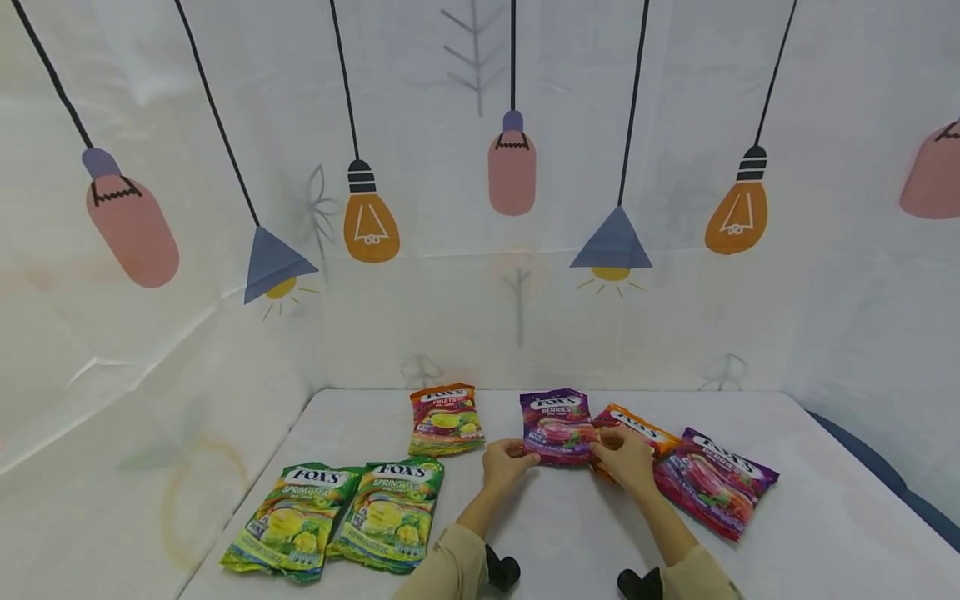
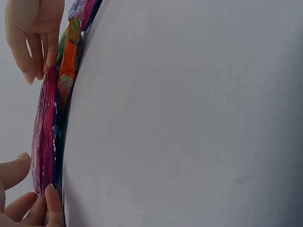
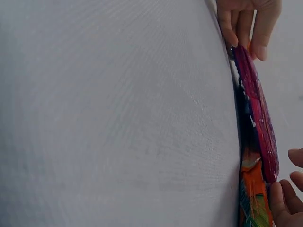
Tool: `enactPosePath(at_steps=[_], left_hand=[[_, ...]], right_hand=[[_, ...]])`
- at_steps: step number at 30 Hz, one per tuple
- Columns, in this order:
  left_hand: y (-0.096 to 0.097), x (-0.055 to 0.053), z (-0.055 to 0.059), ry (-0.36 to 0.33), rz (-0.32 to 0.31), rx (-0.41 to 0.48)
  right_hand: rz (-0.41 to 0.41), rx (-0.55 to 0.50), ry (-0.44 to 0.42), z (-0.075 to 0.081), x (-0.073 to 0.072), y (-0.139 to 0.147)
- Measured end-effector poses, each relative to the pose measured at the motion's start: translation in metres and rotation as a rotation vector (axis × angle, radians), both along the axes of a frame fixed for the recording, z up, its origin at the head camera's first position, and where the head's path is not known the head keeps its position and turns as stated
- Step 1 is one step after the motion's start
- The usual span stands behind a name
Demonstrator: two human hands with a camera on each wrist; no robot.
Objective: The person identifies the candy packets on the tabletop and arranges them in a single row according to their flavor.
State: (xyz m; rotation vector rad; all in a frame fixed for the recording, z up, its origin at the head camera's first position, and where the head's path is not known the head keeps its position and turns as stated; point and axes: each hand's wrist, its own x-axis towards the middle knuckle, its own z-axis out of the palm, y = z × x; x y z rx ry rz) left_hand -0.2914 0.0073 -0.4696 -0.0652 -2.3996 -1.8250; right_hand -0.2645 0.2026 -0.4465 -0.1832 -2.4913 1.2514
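Pinching a purple FOX'S Berries bag [image 1: 557,421] is what both hands are up to: the left hand [image 1: 507,465] has its lower left edge, the right hand [image 1: 626,457] its lower right, each with thumb and fingertips. The bag is towards the back of the white table [image 1: 558,533], though I can't tell if its whole underside is resting there.

Going by that bag, here's the rest. Just left, a bit apart, is a FOX'S Fruits bag [image 1: 447,425] in red and orange. Further left and closer to the person are two green bags side by side, both reading FOX'S Spring Tea: the outer Spring Tea bag [image 1: 296,521] and the inner Spring Tea bag [image 1: 388,518] (smaller print is too blurry for me).

Right of it is an orange bag [image 1: 651,433], its print partly hidden by the right hand. Past that, a second Berries bag [image 1: 712,483] lies at a slant against the orange one. Behind it all hangs a pale backdrop [image 1: 450,308] printed with lamps and bulbs.
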Motion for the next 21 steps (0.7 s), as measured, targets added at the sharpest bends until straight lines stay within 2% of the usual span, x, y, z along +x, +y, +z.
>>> enactPosePath(at_steps=[7, 14, 21], left_hand=[[-0.001, -0.004, 0.0, -0.068, -0.008, 0.043], [-0.001, -0.008, 0.001, -0.12, -0.009, 0.056], [-0.002, -0.011, 0.002, -0.137, -0.027, 0.042]], right_hand=[[-0.01, 0.001, -0.07, 0.002, -0.003, -0.003], [-0.003, -0.156, -0.242, 0.007, -0.008, -0.002], [0.025, -0.204, -0.345, 0.01, -0.012, 0.0]])
